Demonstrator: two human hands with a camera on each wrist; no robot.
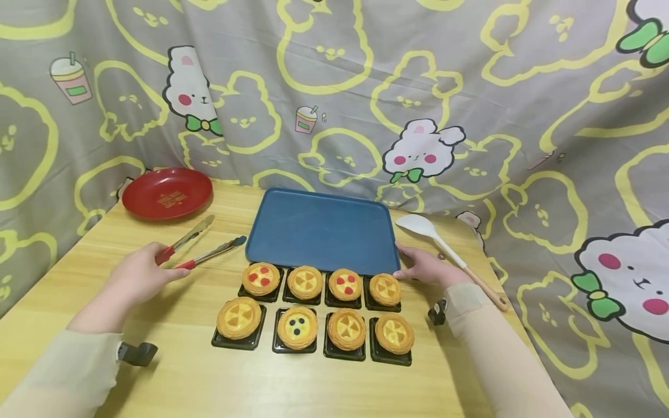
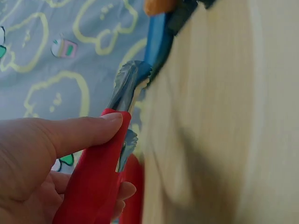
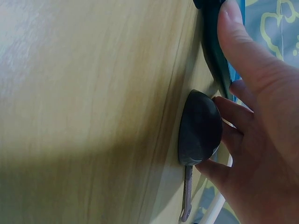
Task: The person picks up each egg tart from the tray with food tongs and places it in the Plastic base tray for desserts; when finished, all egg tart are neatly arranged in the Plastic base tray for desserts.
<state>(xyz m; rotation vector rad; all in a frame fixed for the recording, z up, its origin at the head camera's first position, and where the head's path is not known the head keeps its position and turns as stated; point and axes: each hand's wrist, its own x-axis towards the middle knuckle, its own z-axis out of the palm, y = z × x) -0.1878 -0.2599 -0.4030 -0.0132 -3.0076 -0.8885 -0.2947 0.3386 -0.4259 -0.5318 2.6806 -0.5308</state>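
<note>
My left hand (image 1: pixel 138 273) holds metal tongs (image 2: pixel 96 177) by their red handles, thumb on top. In the head view the tongs' arms spread apart, their tips over the table left of the blue tray (image 1: pixel 324 232). At the tray's front right corner is my right hand (image 1: pixel 425 266), its thumb and forefinger touching the edge. Below its other fingers, in the right wrist view, lies a dark scoop-like bowl (image 3: pixel 201 130) with a thin handle; whether they touch it I cannot tell. Several egg tarts (image 1: pixel 347 329) sit on small black square trays (image 1: pixel 248 341) in two rows before the blue tray.
A red plate (image 1: pixel 157 197) stands at the back left. To the right of my right hand lies a white ladle or turner (image 1: pixel 418 224) with a wooden handle. A patterned curtain (image 1: pixel 334 116) hangs behind and beside the wooden table (image 1: pixel 292 389).
</note>
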